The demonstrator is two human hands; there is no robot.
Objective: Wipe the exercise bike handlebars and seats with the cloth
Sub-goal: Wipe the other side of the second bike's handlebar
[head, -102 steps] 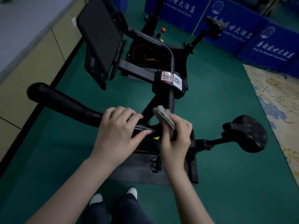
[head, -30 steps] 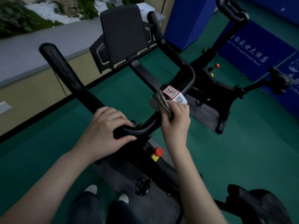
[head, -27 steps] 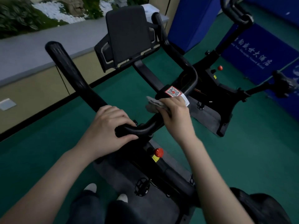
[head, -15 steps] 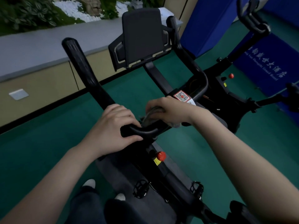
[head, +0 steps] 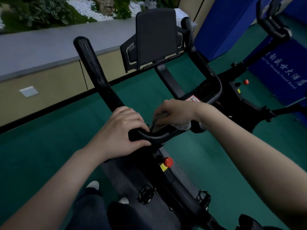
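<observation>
Left hand (head: pixel 123 130) gripped the black handlebar (head: pixel 93 67), fingers curled around it. Right hand (head: pixel 176 112) pressed the grey cloth (head: pixel 181 126) on the crossbar, fingers clamped on it.

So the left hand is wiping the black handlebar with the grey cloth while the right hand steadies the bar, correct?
Not quite: the hands are swapped. In the head view the right hand presses the grey cloth onto the black handlebar near its middle, while the left hand steadies the bar with a bare grip.
</observation>
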